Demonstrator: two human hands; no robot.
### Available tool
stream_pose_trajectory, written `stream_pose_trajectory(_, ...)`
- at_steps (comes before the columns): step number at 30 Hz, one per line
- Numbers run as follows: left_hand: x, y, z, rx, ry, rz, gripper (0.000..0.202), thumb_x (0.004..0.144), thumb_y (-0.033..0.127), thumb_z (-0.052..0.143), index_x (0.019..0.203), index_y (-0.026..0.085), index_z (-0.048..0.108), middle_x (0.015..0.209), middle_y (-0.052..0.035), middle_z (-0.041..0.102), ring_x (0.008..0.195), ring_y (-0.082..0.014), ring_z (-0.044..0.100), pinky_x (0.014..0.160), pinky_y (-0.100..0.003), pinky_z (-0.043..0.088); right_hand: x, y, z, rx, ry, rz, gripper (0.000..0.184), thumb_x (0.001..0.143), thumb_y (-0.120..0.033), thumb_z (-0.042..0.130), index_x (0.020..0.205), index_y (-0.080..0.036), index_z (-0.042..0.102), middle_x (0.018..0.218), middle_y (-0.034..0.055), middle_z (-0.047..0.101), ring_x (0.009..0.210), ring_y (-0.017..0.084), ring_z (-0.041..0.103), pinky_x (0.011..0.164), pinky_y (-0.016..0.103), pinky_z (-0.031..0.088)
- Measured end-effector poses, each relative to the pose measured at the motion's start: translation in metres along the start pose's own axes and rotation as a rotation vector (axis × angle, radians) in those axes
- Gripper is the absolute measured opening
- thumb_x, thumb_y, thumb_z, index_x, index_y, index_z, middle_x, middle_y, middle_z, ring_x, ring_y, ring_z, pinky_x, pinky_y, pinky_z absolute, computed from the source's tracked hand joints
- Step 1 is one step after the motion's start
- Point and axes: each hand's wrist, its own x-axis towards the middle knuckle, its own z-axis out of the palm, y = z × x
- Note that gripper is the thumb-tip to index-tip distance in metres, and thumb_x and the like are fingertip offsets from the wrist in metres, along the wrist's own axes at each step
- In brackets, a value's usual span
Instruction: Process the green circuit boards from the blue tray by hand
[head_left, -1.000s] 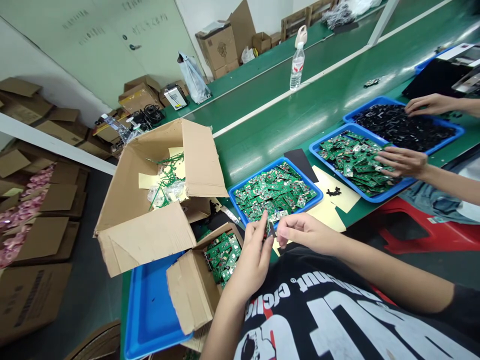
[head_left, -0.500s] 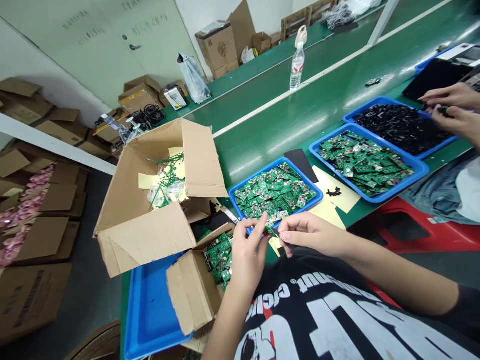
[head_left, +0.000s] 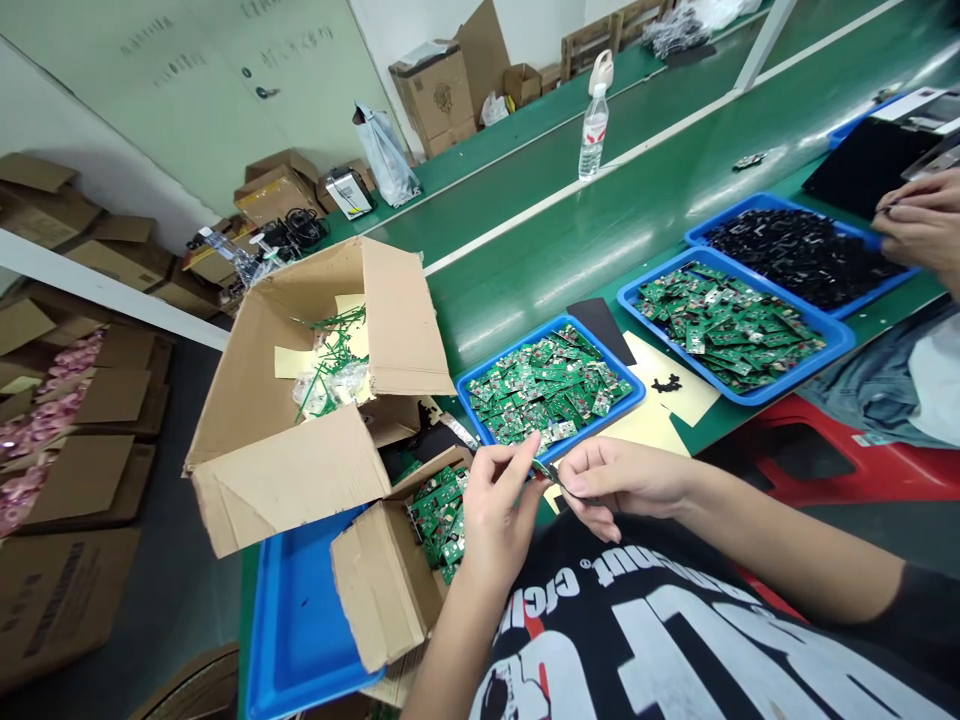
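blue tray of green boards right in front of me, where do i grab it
Grip the near long rim of the blue tray, coming from above on your side. The boards fill it up to the rim, so there's no room for fingers inside, and that edge faces you. The left end sits close to the cardboard box, so it's harder to reach.

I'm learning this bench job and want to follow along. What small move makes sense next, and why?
Probably draw the dark strip away from the small board. The left hand pinches the board, the right hand pinches the strip, and the two look joined, though it's hard to be sure.
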Motion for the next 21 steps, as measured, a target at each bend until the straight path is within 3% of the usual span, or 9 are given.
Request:
stream_pose_trajectory(8,0.003,-0.002,-0.007,-0.082,-0.082,0.038,0.051,0.085,0.019,0.059,0.133,0.031,0.045,0.086,-0.0015,0.054,0.077,-0.0118,0.056,0.067,-0.022,0.052,0.001,-0.011,-0.008,-0.158,-0.023,0.062,0.037,0.068,-0.043,0.076,0.063,-0.011,0.058,0.041,-0.0071,0.045,0.037,0.008,0.052,0.038,0.014,0.04)
stream_pose_trajectory(12,0.003,-0.003,-0.008,-0.147,-0.111,0.029,0.055,0.081,0.024,0.065,0.132,0.03,0.047,0.084,-0.0007,0.055,0.075,-0.0114,0.057,0.067,-0.022,0.053,-0.001,-0.018,-0.005,-0.388,0.055,-0.046,0.034,0.075,-0.043,0.07,0.069,-0.011,0.058,0.051,-0.0049,0.052,0.044,0.007,0.055,0.046,0.015,0.041)
stream_pose_trajectory(15,0.001,-0.002,-0.006,-0.217,-0.132,-0.068,0.053,0.08,0.029,0.066,0.13,0.031,0.05,0.086,-0.0013,0.057,0.076,-0.0125,0.058,0.068,-0.024,0.054,-0.003,-0.02,0.001,-0.564,0.153,-0.181,0.029,0.08,-0.039,0.065,0.072,-0.012,0.057,0.064,-0.002,0.056,0.053,0.007,0.056,0.054,0.018,0.044)
stream_pose_trajectory(21,-0.002,0.006,-0.005,-0.439,-0.169,-0.383,0.043,0.076,0.037,0.069,0.117,0.027,0.061,0.09,-0.0036,0.059,0.078,-0.0148,0.06,0.065,-0.024,0.056,0.0,-0.011,0.008,-0.975,0.403,-0.438,0.023,0.088,-0.034,0.052,0.074,-0.016,0.056,0.069,0.0004,0.057,0.064,0.012,0.053,0.062,0.023,0.042)
